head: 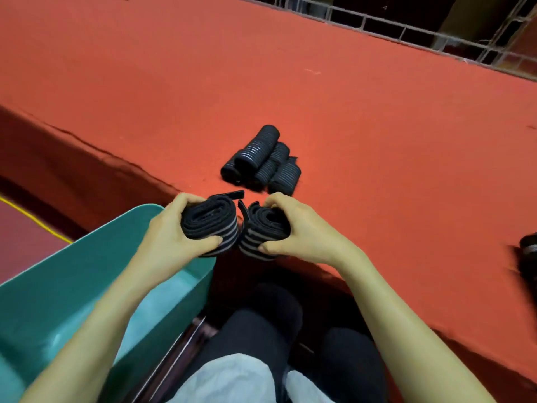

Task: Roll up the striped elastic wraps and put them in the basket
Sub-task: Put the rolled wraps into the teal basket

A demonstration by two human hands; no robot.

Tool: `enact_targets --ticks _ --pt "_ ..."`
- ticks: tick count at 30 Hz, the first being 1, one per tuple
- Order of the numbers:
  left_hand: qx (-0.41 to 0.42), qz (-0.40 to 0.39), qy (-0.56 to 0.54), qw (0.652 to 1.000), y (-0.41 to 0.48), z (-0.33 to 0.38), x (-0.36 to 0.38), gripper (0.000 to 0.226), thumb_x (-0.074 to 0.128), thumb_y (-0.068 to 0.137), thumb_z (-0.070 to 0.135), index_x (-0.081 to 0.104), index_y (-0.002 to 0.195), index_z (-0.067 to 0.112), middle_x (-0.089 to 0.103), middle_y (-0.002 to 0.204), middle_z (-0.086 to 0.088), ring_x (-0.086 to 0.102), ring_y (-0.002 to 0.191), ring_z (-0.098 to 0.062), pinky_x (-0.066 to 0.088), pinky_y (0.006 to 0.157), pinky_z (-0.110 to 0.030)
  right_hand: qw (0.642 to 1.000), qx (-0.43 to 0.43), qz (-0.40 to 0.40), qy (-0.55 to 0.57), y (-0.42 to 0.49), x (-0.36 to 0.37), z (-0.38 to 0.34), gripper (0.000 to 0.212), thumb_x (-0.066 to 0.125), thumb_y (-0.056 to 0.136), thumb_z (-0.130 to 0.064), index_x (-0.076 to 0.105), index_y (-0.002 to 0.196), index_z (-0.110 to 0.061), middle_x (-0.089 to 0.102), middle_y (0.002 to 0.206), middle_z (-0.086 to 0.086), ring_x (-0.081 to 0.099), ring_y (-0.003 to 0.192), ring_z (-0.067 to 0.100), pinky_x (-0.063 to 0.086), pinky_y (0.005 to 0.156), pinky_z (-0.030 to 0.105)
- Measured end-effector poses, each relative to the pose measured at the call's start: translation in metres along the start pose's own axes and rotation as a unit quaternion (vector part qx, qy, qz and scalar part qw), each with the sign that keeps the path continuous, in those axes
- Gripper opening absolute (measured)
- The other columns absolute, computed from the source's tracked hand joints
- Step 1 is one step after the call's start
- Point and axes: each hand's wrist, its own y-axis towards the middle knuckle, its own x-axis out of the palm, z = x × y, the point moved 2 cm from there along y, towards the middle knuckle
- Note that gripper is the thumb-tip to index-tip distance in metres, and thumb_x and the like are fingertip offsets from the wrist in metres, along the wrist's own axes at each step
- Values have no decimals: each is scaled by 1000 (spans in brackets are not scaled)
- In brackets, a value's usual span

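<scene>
Red worktop (pixel 377 135), left hand (pixel 174 231) tight on one rolled wrap (pixel 210 225), right hand (pixel 302 231) on another roll (pixel 266 228) (teal basket (pixel 72 271) alongside).

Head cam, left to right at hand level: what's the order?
Green basket, left hand, left wrap, right wrap, right hand, blurred dark roll at the frame edge. Pile of rolled wraps behind omitted: it overlaps the middle.

Held in left hand (pixel 174 228): rolled wrap (pixel 209 225), black with grey stripes, loose end sticking out. Held in right hand (pixel 302 228): second rolled wrap (pixel 263 228), touching the first. Just beyond both hands: pile of rolled wraps (pixel 261 161), lying on their sides. Under left forearm: teal basket (pixel 52 301), open on top.
</scene>
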Motion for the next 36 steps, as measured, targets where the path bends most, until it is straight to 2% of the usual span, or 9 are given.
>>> enact_targets --ticks 3,7,10,14,16,21,28,32,36 --pt "-33 26 30 999 -4 -25 -28 48 81 63 16 51 99 30 63 92 10 61 87 -7 47 73 -26 999 -39 -30 -21 35 29 -23 53 76 71 -28 47 115 -20 53 110 -3 50 98 14 42 83 30" --pt "-49 41 81 995 -4 -56 -56 52 80 59 16 49 101 25 58 96 5 55 87 -14 39 69 -11 995 -68 -62 -47 74 66 -51 52 76 71 -32 46 111 -16 54 106 0 50 93 19 41 76 34" --pt "-101 62 84 989 -2 -85 -68 55 76 54 27 48 101 26 58 99 0 53 90 -20 36 68 -21 992 -59 -82 -72 97 93 -63 53 74 73 -35 43 112 -16 51 107 2 49 91 22 34 69 32" --pt "-160 54 106 980 2 -118 -67 54 73 54 31 45 99 21 59 97 -6 53 87 -25 38 68 -31 982 -23 -132 -130 119 132 -69 58 72 77 -38 38 117 -13 50 114 8 54 98 32 37 70 34" --pt "-187 43 134 972 5 -132 -63 50 76 61 22 43 98 17 56 99 -9 51 86 -27 36 69 -32 972 -1 -156 -176 127 151 -68 61 69 80 -39 36 122 -11 48 124 12 54 107 36 39 74 36" --pt "-254 -25 233 938 8 -155 -53 48 71 73 24 37 104 12 47 107 -11 50 93 -32 35 71 -35 954 68 -208 -204 144 193 -61 65 65 86 -32 29 133 -6 41 136 16 47 123 35 42 93 39" --pt "-308 -70 256 913 10 -177 -41 36 62 85 19 28 95 11 37 101 -11 47 82 -31 36 64 -37 947 80 -217 -223 167 236 -51 56 59 87 -15 28 132 -1 39 133 18 48 122 35 44 94 40" --pt "-315 -44 248 915 15 -186 -37 38 63 85 19 28 95 10 35 100 -10 50 92 -35 37 67 -39 950 92 -212 -209 180 250 -49 58 62 85 -13 29 131 -3 38 132 16 46 121 40 47 92 51" --pt "-318 -24 256 912 16 -199 -43 37 63 84 16 28 94 10 41 110 -16 49 97 -36 38 68 -41 959 64 -198 -193 194 253 -45 58 66 86 -21 30 129 -4 40 130 15 48 118 39 46 90 45"
